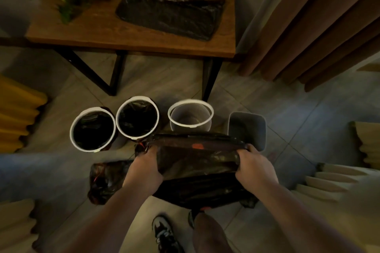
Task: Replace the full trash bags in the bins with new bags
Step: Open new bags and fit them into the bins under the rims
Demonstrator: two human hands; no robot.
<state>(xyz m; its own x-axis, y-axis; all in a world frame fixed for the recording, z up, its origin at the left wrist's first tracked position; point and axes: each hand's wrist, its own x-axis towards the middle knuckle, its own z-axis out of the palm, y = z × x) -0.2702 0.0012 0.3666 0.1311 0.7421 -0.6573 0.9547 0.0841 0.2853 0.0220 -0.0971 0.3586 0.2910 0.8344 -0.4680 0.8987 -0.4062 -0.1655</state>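
1. Head view: a black bag [197, 162] is held low over the floor, in front of a row of four bins that stand just before the front edge of a wooden table [82, 33].
2. The bag's rim is gripped at either end, by the left hand [144, 167] and the right hand [256, 168]. The fingers of both are curled round the gathered plastic and the thumbs are laid over it. The mouth is thus drawn taut between them, probably so that the load is controlled.
3. The bag's body sags bulkily below the hands, and orange patches are seen through it. It is judged to be a full bag rather than a fresh one, though this cannot be told for certain.
4. The first bin [93, 109] and the second bin [137, 98], at the left end of the row, are lined with black bags. That part is taken as done.
5. The third bin [191, 101] and the grey square bin [249, 129] are shown bare inside, so liners are needed there.
6. A knotted bag [107, 178] is laid on the floor beside the left hand, out of the way of the bins.
7. A flat stack of new bags [170, 12] is kept on the table's right half, within reach above the bins.
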